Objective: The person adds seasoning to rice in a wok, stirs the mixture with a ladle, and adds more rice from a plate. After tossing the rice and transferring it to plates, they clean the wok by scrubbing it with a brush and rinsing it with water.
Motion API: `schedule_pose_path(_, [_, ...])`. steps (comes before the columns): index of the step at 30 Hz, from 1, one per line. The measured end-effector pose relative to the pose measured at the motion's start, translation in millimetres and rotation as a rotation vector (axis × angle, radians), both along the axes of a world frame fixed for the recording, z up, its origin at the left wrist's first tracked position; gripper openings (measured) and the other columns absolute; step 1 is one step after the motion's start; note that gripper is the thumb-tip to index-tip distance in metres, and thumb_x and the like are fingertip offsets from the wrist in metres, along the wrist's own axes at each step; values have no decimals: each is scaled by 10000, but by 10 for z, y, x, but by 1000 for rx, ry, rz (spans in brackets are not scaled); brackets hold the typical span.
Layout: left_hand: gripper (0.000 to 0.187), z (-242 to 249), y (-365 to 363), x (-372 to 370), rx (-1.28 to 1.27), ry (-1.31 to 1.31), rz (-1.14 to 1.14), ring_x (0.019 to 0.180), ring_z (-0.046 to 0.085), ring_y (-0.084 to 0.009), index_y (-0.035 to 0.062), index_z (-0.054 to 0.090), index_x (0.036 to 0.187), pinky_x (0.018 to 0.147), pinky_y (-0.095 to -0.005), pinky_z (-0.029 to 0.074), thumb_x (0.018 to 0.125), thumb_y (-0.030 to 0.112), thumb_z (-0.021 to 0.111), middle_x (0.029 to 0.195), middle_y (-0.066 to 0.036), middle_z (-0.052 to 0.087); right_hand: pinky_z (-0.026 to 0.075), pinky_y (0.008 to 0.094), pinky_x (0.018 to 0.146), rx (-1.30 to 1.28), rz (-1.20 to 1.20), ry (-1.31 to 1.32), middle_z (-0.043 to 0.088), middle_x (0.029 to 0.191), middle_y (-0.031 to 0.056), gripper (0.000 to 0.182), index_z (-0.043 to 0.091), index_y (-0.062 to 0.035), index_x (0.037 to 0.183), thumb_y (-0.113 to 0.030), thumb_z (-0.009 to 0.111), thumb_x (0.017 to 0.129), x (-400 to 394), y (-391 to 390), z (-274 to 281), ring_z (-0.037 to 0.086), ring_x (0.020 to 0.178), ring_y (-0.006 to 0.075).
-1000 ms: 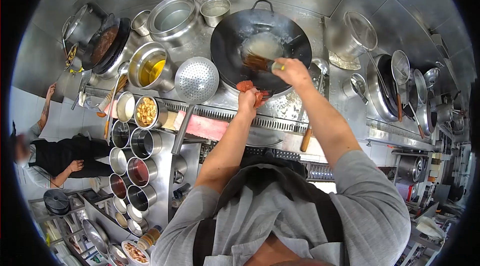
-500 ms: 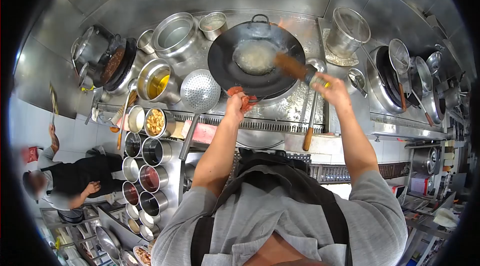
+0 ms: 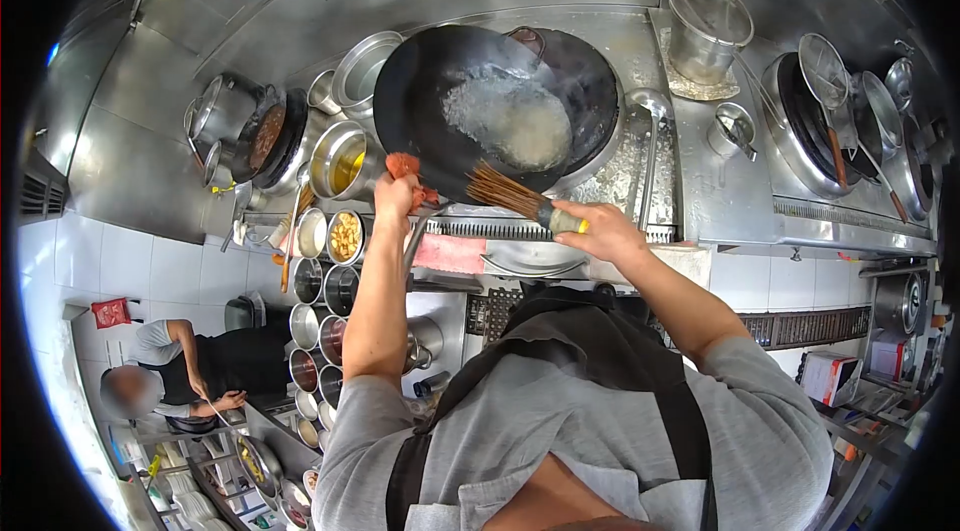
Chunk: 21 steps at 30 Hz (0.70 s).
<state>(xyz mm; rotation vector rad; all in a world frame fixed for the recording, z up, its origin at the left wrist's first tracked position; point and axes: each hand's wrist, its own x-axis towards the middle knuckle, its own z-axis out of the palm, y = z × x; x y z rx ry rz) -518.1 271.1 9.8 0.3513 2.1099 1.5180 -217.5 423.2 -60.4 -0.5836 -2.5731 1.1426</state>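
My left hand (image 3: 396,197) is closed round a red cloth (image 3: 404,167) at the near-left rim of a large black wok (image 3: 408,81). The wok is tilted and shifted left on its burner, and cloudy, foaming water (image 3: 515,121) pools in it. My right hand (image 3: 604,231) grips the taped handle of a bamboo wok brush (image 3: 508,190). Its bristles point left, over the wok's near edge. Close by my left wrist, a pot of yellow oil (image 3: 341,163) and a pot of pale chopped pieces (image 3: 346,236) stand on the left.
A long-handled ladle (image 3: 653,136) lies right of the wok. Beyond it stand a strainer-topped pot (image 3: 708,31) and a second wok station (image 3: 795,131). Several seasoning pots (image 3: 305,326) line the left side. A co-worker (image 3: 215,361) stands by a pan (image 3: 258,461).
The wok has moved left and tilted, its water spreading. My left hand went left with it; the brush came down toward me to the near rim. The co-worker's raised arm has dropped.
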Motion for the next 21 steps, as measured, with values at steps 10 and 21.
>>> schedule_pose_path(10, [299, -52, -156, -72, -201, 604, -34, 745, 682, -337, -60, 562, 994, 690, -387, 524, 729, 76, 585, 811, -234, 670, 489, 362, 855, -299, 9, -72, 675, 1056, 154, 607, 586, -162, 1267, -330, 723, 700, -447, 101, -116, 654, 912, 304])
schedule_pose_path(21, [409, -463, -414, 578, 117, 938, -12, 626, 648, -355, -30, 515, 1101, 602, -399, 520, 704, 46, 578, 788, -200, 645, 464, 247, 407, -852, -80, -199, 662, 861, 83, 600, 566, -159, 1304, -242, 744, 738, -475, 207, 39, 555, 467, 116])
